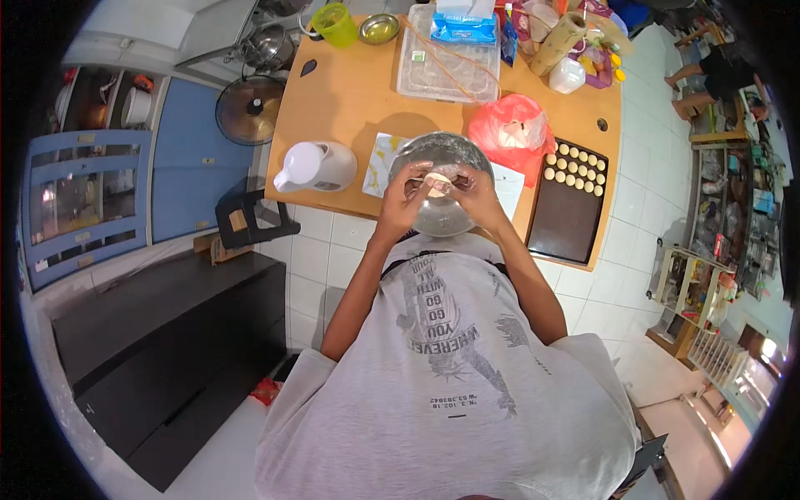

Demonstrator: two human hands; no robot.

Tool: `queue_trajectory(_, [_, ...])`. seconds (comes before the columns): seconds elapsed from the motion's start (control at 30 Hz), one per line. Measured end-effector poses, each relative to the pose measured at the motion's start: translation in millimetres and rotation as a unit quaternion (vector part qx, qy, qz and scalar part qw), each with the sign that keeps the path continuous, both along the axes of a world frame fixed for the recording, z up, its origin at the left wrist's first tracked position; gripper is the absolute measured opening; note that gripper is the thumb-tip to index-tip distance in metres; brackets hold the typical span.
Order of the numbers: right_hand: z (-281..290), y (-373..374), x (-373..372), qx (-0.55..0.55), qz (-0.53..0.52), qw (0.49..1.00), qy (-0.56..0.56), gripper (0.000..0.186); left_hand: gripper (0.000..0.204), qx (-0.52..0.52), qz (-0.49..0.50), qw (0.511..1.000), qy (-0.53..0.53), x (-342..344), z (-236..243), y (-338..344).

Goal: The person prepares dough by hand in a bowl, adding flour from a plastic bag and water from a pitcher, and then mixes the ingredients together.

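My left hand [405, 192] and my right hand [477, 197] meet over a large metal mixing bowl [442, 223] at the table's near edge. Between my fingertips is a small, pale, flattened piece of dough [438, 184], gripped from both sides. White smears coat the bowl's inside wall; my hands cover much of what lies within. To the right, a dark baking tray [565, 221] carries several small round dough pieces [575, 170] in rows at its far end.
On the wooden table [367, 92] stand a white jug [317, 167], a red plastic bag [510, 129], a clear lidded box [446, 71], a green cup [335, 25] and a small bowl of yellow liquid [379, 30]. A fan [250, 110] stands left. Another person [708, 79] is far right.
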State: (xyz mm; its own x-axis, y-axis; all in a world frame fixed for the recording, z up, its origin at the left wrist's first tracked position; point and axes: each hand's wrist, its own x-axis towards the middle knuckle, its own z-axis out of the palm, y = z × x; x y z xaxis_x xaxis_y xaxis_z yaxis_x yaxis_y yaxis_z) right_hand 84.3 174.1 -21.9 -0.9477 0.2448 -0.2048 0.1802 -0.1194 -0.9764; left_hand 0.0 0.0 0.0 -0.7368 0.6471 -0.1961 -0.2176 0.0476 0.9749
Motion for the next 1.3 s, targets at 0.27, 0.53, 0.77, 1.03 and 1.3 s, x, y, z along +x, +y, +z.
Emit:
queue_trajectory(0.27, [1.7,-9.4,10.7,0.029,-0.114,0.993,-0.017,0.019,0.028,-0.07,-0.028,0.997,0.014,-4.8,-9.5,3.8])
queue_trajectory(0.53, [-7.8,-7.4,18.2,-0.113,-0.087,0.988,0.068,0.042,0.021,-0.048,-0.076,0.996,0.023,-16.7,3.2,9.7])
queue_trajectory(0.77, [24.3,-5.4,8.7,0.012,-0.05,0.999,-0.002,0.029,0.037,-0.085,-0.105,0.984,0.113,-37.2,17.1,8.7])
queue_trajectory(1.03, [2.7,-9.4,10.1,0.068,-0.105,0.992,-0.025,0.022,0.04,0.009,-0.11,0.993,-0.034,-25.3,0.1,5.9])
queue_trajectory(1.3, [13.4,-10.2,3.2,-0.119,-0.114,0.985,0.056,0.037,0.035,-0.026,-0.043,0.997,-0.051,-15.4,-20.6,12.2])
